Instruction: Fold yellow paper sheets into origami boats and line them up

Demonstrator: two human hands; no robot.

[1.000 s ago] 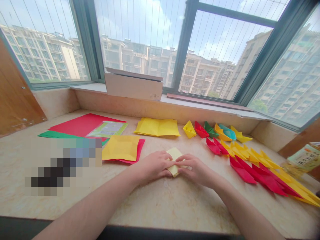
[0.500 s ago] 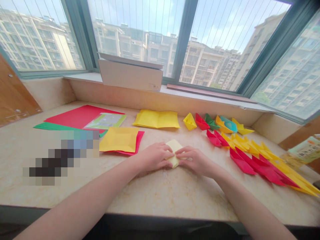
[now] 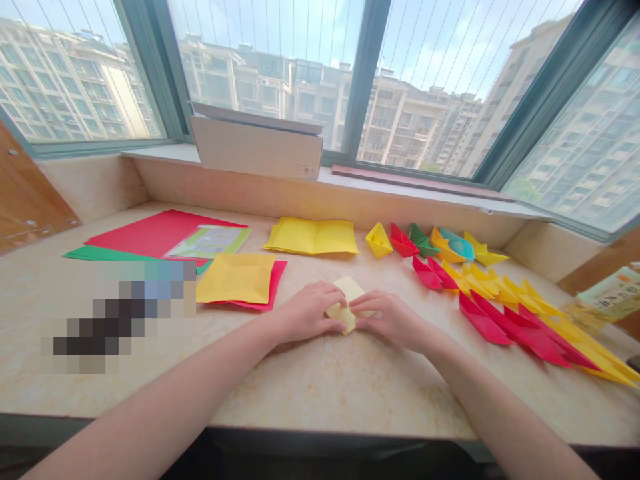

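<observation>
A pale yellow folded paper [image 3: 347, 300] lies on the marble counter [image 3: 320, 387] in front of me. My left hand [image 3: 307, 312] pinches its left side with curled fingers. My right hand [image 3: 387, 319] presses and grips its right side, fingertips meeting the left hand's over the paper. Most of the paper is hidden under both hands.
Red and green sheets [image 3: 150, 237] lie at the left, a yellow sheet on a red one [image 3: 237, 280] near my left hand, an opened yellow sheet [image 3: 313, 237] behind. Several folded paper boats [image 3: 480, 293] spread to the right. A white box [image 3: 257, 148] stands on the sill.
Both hands stayed on the yellow paper and shifted their fingers slightly, lifting its near edge a little. The view has tilted down a bit.
</observation>
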